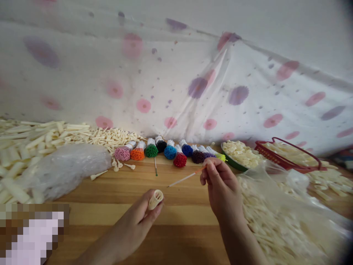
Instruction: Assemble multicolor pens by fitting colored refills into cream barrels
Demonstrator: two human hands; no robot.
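Nothing's joined yet: the orange-ended stick (183, 179) and the cream tube (152, 203) are near but apart. My left hand (143, 213) is wrapped round the tube, nearer me and left of the red bundle (180, 160); my right hand (223, 180) pinches the stick's orange end (200, 169), right of that bundle.

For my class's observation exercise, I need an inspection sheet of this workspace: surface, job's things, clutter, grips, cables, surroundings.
Surface: wooden tabletop, light and dark bands.
Job's things: open-ended cream tube; orange-ended stick; colour-tipped stick bundles beyond.
Clutter: loose green-tipped stick; cream pile and plastic bag at left; green bowl, red basket and filled bag at right.
Grips: left grip closed around the tube; right grip pinching the stick's orange end.
Cables: nothing seen.
Surroundings: flower-patterned sheet behind the table.
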